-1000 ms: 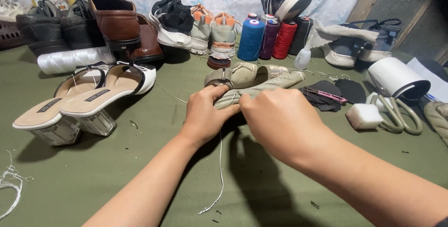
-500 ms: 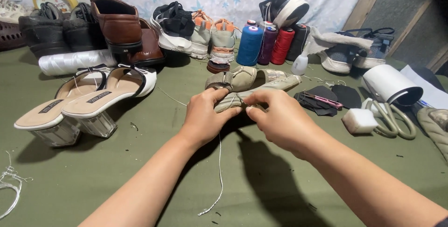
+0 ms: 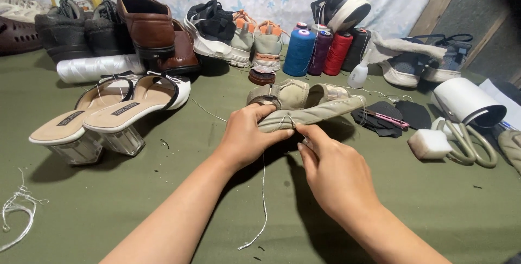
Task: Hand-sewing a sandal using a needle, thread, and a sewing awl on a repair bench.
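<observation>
Left hand (image 3: 247, 136) closed around the near end of a beige shoe (image 3: 309, 113), thumb on top, pressing it to the green table (image 3: 163, 199). Right hand (image 3: 334, 169) just beside it, fingertips (image 3: 304, 134) pinched together at the shoe's edge; whether on the white thread (image 3: 262, 199) or a needle, could not tell. Thread hung down between both wrists onto the table. Behind the shoe, thread spools (image 3: 317, 52). Left of it, a pair of white heeled sandals (image 3: 108, 112). To the right, scissors (image 3: 469, 144) beside a white sponge block (image 3: 429, 144).
</observation>
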